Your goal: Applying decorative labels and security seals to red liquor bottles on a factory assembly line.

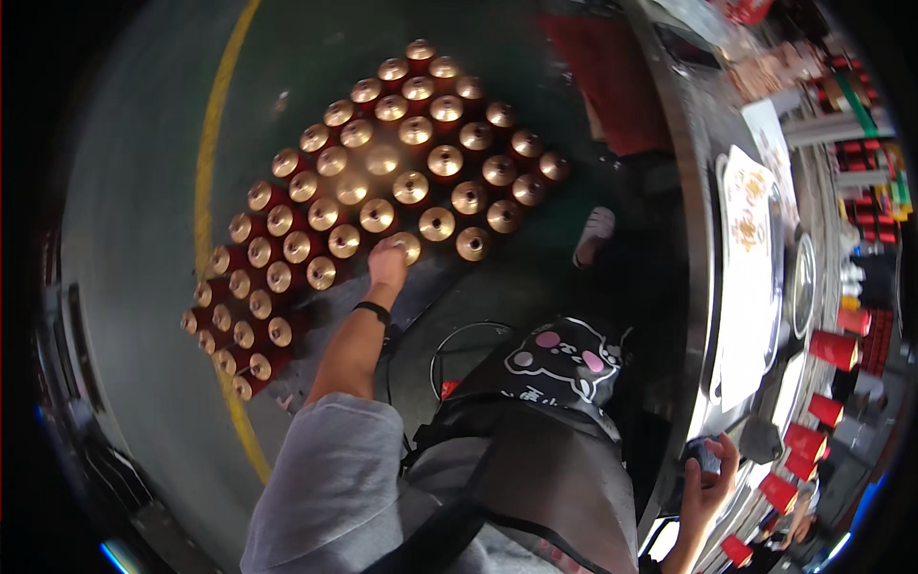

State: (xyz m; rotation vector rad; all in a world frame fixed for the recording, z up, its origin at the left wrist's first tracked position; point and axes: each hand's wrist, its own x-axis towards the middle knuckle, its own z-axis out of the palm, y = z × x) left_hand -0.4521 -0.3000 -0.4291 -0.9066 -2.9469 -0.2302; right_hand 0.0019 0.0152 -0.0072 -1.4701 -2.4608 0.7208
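Note:
Dark red containers with shiny gold cone-shaped lids stand in close rows on the floor. My left hand [386, 262] reaches down to the near edge of the group. Its fingers are closed at the side of one gold lid [408, 250], partly covering it. At the bench edge on the right, my right hand [710, 478] has its fingers curled around a small dark object [704, 453], whose kind I cannot make out. A grey faceted knob-like piece [761, 440] is close beside that hand.
A long bench [696, 239] runs along my right, with white printed sheets [746, 277] on it. Several red cups [805, 442] line its far side. A yellow line [205, 172] curves across the green floor. A cable loop [440, 349] lies near my legs.

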